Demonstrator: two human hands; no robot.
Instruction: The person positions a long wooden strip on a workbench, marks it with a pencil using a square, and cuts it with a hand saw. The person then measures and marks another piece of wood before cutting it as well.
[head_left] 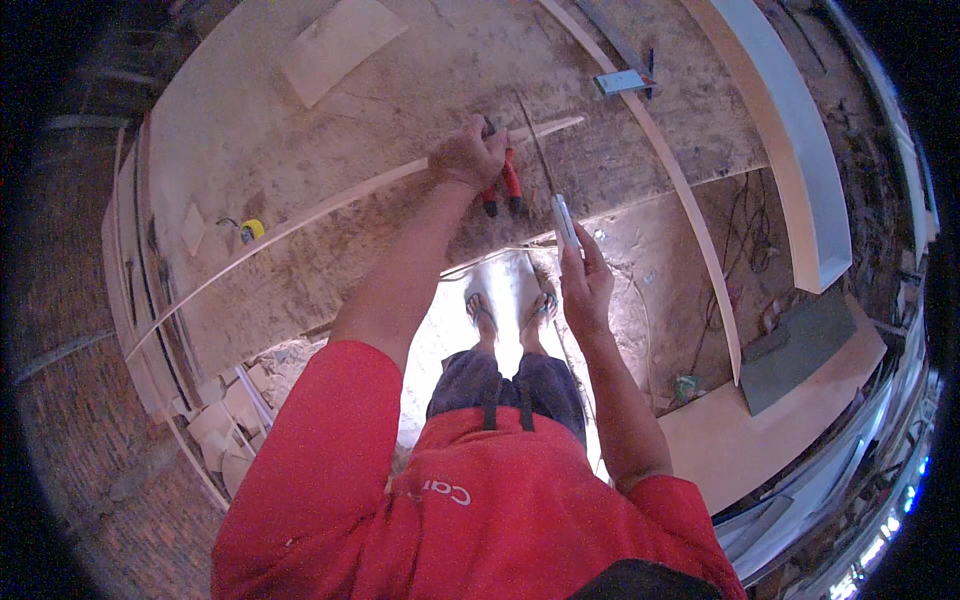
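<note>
My left hand [466,156] is closed on a long, thin wooden strip [350,196] near its right end, over the worktable. Red-handled pliers [512,182] lie at my fingers, their upper part partly hidden by the hand. In my right hand [588,280] is the pale handle of what looks like a hand saw [564,222], seen nearly edge-on. Its thin dark blade points away from me and crosses the strip just right of my left hand. Whether the blade touches the wood, I cannot tell.
A yellow tape measure [251,231] lies left on the worktable [370,130]; a flat board [343,48] is farther back. To the right are a phone-like object [620,82], another long strip [690,200] and a deep wooden channel [785,130]. Cables [748,230] hang below.
</note>
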